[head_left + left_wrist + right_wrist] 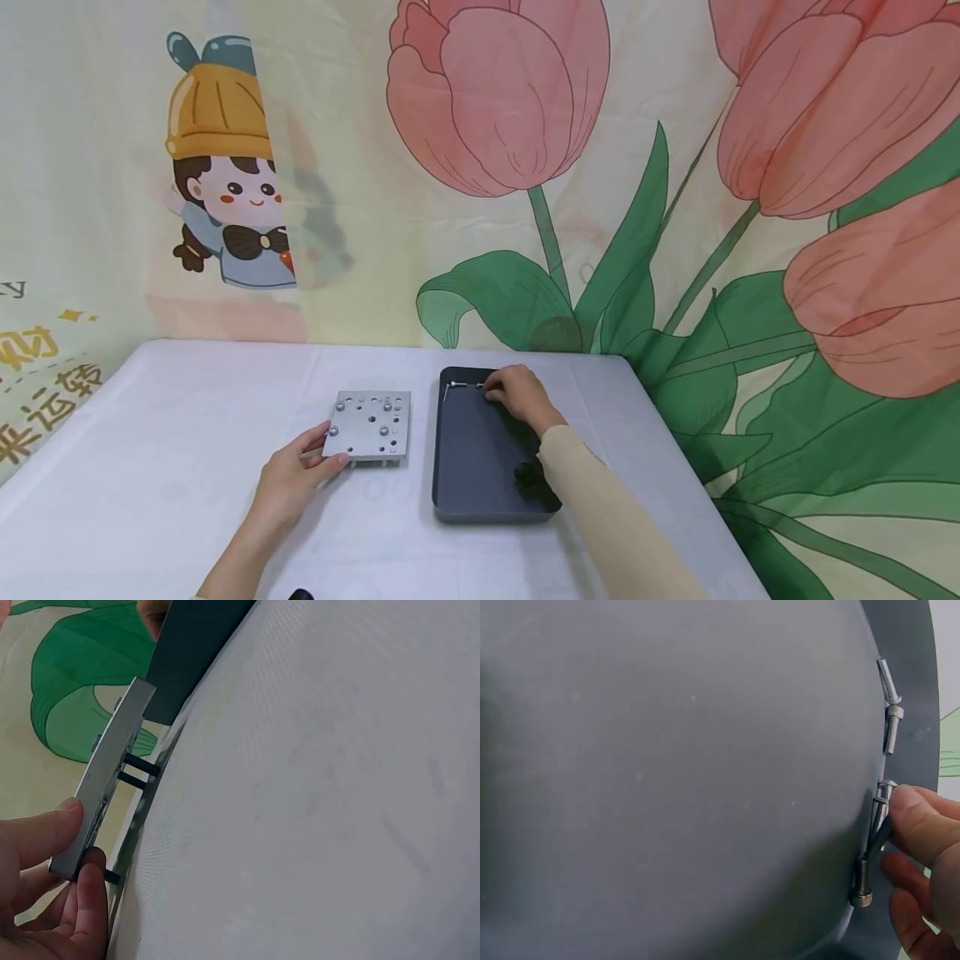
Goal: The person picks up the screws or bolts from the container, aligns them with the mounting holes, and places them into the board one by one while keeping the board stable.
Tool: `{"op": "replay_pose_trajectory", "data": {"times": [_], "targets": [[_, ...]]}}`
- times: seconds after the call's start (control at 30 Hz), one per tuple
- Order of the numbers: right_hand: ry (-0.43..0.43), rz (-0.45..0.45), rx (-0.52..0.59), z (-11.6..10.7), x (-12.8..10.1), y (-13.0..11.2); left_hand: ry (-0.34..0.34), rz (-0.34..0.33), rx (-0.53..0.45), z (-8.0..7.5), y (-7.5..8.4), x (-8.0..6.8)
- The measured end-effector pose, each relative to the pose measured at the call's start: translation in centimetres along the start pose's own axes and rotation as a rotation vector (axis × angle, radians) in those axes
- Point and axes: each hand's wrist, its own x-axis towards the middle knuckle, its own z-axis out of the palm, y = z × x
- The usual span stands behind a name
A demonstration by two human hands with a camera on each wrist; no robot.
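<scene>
I see my left hand (288,477) pinching the metal plate (370,424) corner on the white table (150,467) | right hand (520,393) gripping a screw (880,806) at the dark tray (480,467) far rim

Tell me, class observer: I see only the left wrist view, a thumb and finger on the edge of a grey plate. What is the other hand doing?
Observer: The right hand is at the far end of a dark tray, touching small screws along its wall.
Operator: Is the tray near the plate?
Observer: Yes, the metal plate lies just left of the tray on the white table.
Operator: Does the plate carry anything on top?
Observer: Several screw heads and open holes show on its top face; the left hand holds its near left corner.
</scene>
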Motion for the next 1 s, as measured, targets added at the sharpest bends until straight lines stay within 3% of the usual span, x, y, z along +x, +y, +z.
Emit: {"op": "replay_pose_trajectory", "data": {"times": [0.33,0.73,1.0], "targets": [[0.098,0.033,0.239,-0.2,-0.2,1.1,0.005,0.004,-0.001,0.0,0.0,0.1],[0.092,0.116,0.382,-0.8,-0.5,0.8,0.014,0.007,0.016,0.0,-0.2,0.1],[0.073,0.165,0.595,-1.1,-0.5,-0.3,0.018,0.019,0.022,0.0,-0.2,0.3]]}}
